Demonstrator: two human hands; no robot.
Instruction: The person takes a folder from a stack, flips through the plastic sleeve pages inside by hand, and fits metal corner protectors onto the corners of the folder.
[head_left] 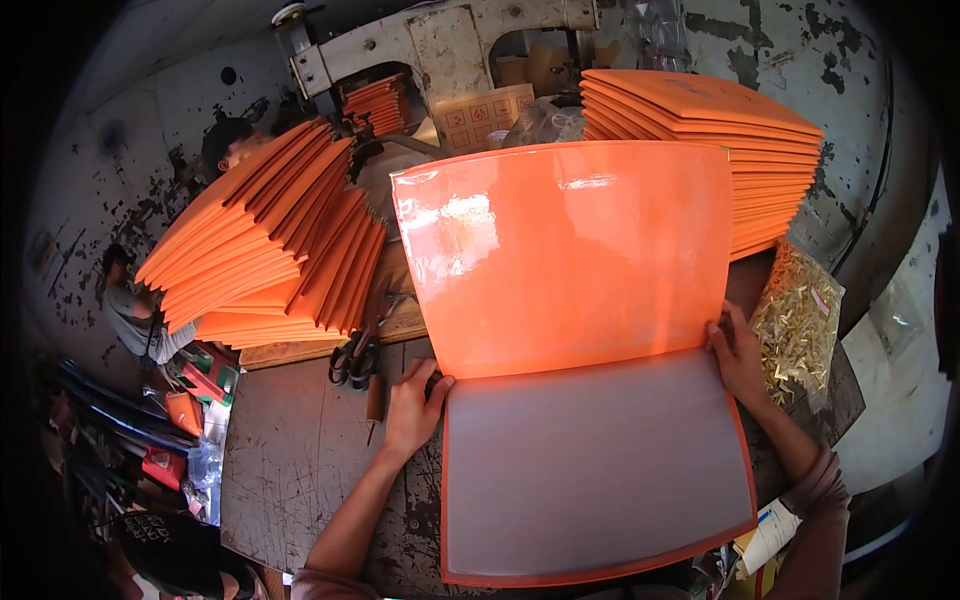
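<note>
An orange folder [565, 260] lies opened out in front of me. Its glossy orange panel is raised and leans back, with small gold-coloured metal corners at the top. The lower panel, grey with an orange border, lies nearer to me. My left hand [413, 408] grips the folder's left edge near the fold, thumb on top. At the right edge, also near the fold, my right hand [738, 358] closes on the folder, its fingertips partly hidden behind the panel. Dark-handled scissors [355, 362] and a wooden-handled awl [375, 398] lie left of the folder.
Orange folders are stacked at the left [255, 235] and right [700, 120]. A clear bag of gold-coloured metal pieces [797, 325] sits at the right edge of the worn table [300, 450]. A pale metal machine frame [440, 45] stands behind. Two people are at the left.
</note>
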